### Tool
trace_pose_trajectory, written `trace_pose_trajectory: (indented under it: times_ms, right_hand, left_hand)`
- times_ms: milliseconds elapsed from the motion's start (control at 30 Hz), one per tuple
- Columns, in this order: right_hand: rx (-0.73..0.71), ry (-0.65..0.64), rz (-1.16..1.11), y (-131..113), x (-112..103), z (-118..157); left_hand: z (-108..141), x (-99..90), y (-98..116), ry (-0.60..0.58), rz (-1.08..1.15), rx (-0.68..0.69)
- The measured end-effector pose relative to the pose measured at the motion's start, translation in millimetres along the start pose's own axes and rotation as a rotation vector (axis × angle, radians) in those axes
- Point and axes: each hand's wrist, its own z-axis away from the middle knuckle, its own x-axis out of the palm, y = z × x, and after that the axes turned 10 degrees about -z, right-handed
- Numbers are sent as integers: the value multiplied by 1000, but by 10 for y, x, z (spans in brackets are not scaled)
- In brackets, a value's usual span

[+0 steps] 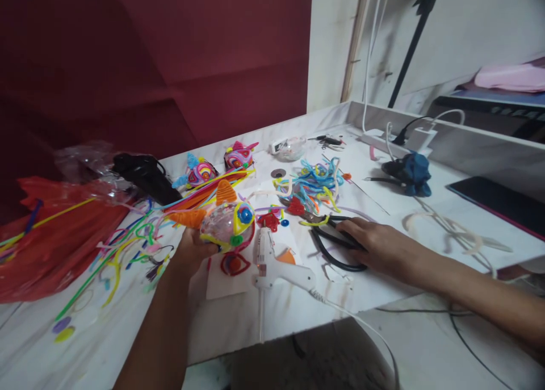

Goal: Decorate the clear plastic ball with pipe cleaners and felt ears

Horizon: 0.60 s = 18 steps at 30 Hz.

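My left hand [192,252] is wrapped round the lower left of a clear plastic fish craft [221,225], which has orange pipe-cleaner fins and a yellow-edged blue eye. My right hand [361,239] has its fingers on the black handles of the scissors [336,237], whose blades point left beside a yellow pipe-cleaner piece [327,194]. Red fuzzy pieces [269,222] lie near the blade tips. Between the hands rests a white glue gun [283,271]. Below the fish is a red-rimmed oval piece [235,263] on white paper.
Two finished-looking crafts [240,156] and a pile of blue pipe cleaners [317,181] stand behind. Red plastic [55,237] and loose pipe cleaners cover the left. At right are a blue-black object [411,173], a power strip [387,142] and a dark tablet-like slab [502,202].
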Motion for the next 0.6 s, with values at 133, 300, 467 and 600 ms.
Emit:
trace_pose_trajectory:
  times_ms: [133,300,467,600]
  right_hand:
    - [-20,20,-12,34,-20,-96]
    - [-143,40,-34,-122,-81,-31]
    - [-306,18,-136,-562,63,148]
    - [-420,35,-19,-875,322,68]
  left_hand:
    - [1,-14,-5,-36,-43,100]
    - [-6,-41,-28,-35,-61,104]
    - [-9,-10,-27,-47,-75,116]
    - [37,15,-13,-64,-47,104]
